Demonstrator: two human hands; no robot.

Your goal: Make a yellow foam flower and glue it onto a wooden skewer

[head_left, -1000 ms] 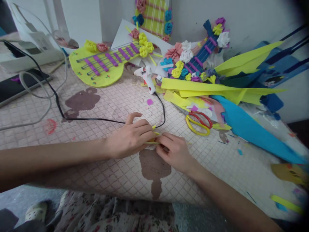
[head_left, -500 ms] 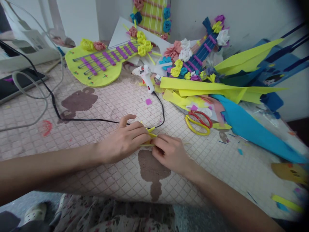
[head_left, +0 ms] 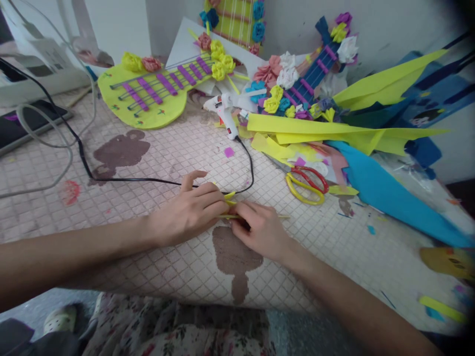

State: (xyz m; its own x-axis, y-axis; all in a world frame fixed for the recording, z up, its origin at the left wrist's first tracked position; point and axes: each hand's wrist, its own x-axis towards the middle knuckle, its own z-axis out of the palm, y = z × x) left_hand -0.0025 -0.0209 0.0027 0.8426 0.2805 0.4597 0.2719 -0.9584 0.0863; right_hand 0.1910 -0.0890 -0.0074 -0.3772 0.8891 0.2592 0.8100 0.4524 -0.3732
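Observation:
Both hands meet at the table's front middle over a small piece of yellow paper [head_left: 230,202] and a thin stick [head_left: 284,216]. My left hand [head_left: 196,210] lies over the paper's left side, fingers bent down on it and the index finger raised. My right hand [head_left: 261,228] pinches the paper and stick from the right, with the stick's tip poking out past the knuckles. Most of the paper is hidden under the fingers. Just behind the hands runs the black cord of a white glue gun [head_left: 227,116].
Scissors [head_left: 306,183] with red and yellow handles lie right of the hands. Behind stand a yellow paper guitar [head_left: 148,113] and a blue one with paper flowers [head_left: 309,84]. Yellow sheets [head_left: 315,129] and a blue sheet [head_left: 393,193] spread rightward. A dark tablet [head_left: 33,126] lies left.
Both hands stay close together on the yellow paper. The stick shows more clearly beneath the fingers and right of my right hand. The camera view has shifted slightly.

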